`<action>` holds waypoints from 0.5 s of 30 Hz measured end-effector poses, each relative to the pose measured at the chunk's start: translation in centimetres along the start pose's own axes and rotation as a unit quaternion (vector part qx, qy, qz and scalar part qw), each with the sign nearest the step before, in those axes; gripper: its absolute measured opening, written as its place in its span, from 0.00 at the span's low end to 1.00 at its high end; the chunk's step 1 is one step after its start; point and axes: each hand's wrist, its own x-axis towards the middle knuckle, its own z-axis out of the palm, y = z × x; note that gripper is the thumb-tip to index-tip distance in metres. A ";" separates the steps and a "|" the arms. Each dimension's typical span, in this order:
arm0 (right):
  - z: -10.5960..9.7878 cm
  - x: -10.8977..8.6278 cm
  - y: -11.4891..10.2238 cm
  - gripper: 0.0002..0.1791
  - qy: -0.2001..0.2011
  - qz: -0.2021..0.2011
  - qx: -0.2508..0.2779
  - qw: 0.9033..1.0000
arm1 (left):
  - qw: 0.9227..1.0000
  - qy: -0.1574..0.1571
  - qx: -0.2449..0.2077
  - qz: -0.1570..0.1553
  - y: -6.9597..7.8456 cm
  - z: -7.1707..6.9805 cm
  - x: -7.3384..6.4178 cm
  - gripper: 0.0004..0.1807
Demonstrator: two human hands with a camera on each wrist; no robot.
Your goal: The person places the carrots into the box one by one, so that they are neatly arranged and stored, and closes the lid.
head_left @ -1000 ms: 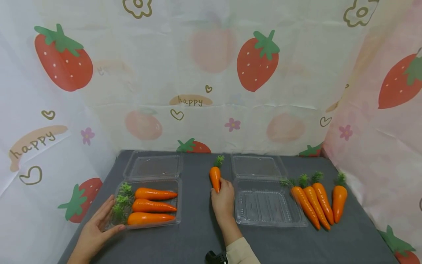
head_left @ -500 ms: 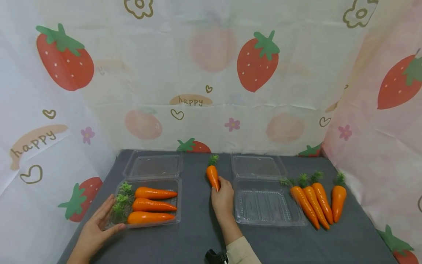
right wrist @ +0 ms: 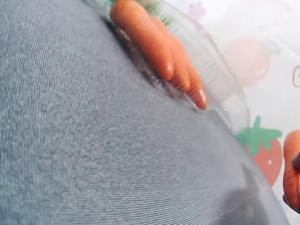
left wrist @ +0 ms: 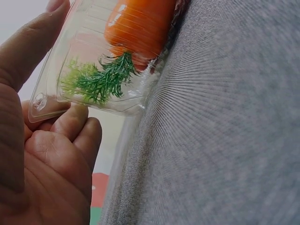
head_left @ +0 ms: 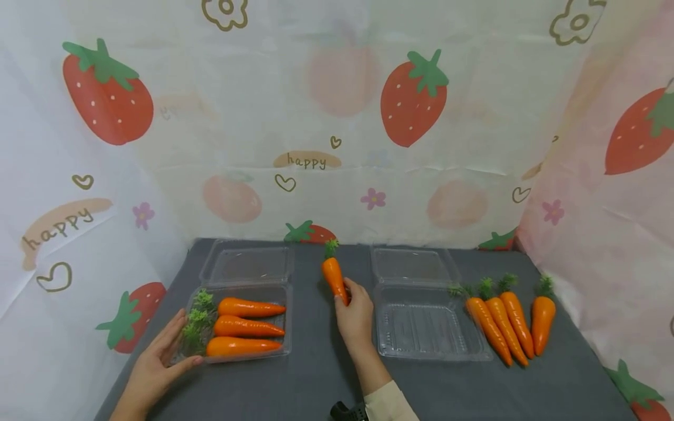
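Note:
In the head view, my left hand [head_left: 150, 368] holds the left side of a clear plastic clamshell container [head_left: 288, 330]. Three orange carrots [head_left: 247, 326] lie in it, their green tops toward that hand. From the left wrist view, the thumb and the curled fingers [left wrist: 70, 119] are seen on either side of the container's corner. My right hand [head_left: 355, 316] pinches another carrot [head_left: 332, 272] by its tapered end, between the two containers. That carrot's leafy top points away from me. Only part of this carrot [right wrist: 291, 171] shows at the right wrist view's edge.
A second clear clamshell container [head_left: 421, 330] stands open to the right, with no carrots inside. Several loose carrots [head_left: 505, 321] lie beside it, one top overlapping its rim. Both lids [head_left: 250, 266] are folded back. A grey cloth [head_left: 316, 380] covers the table; printed curtains stand behind.
My right hand's carrot has swung left and tilted, its leafy top shifting toward the left container. My left hand and the other carrots keep their places.

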 end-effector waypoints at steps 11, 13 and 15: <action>-1.4 0.1 -1.6 0.24 -0.058 -0.026 0.050 0.997 | 1.000 -0.004 0.002 -0.002 0.3 0.2 0.1 0.51; -1.6 0.1 -1.6 0.23 -0.068 -0.030 0.057 0.996 | 1.000 -0.005 0.003 -0.006 0.2 0.2 0.2 0.51; -2.0 0.1 -1.7 0.22 -0.073 -0.035 0.060 0.995 | 1.000 -0.008 0.006 -0.013 0.1 0.3 0.3 0.51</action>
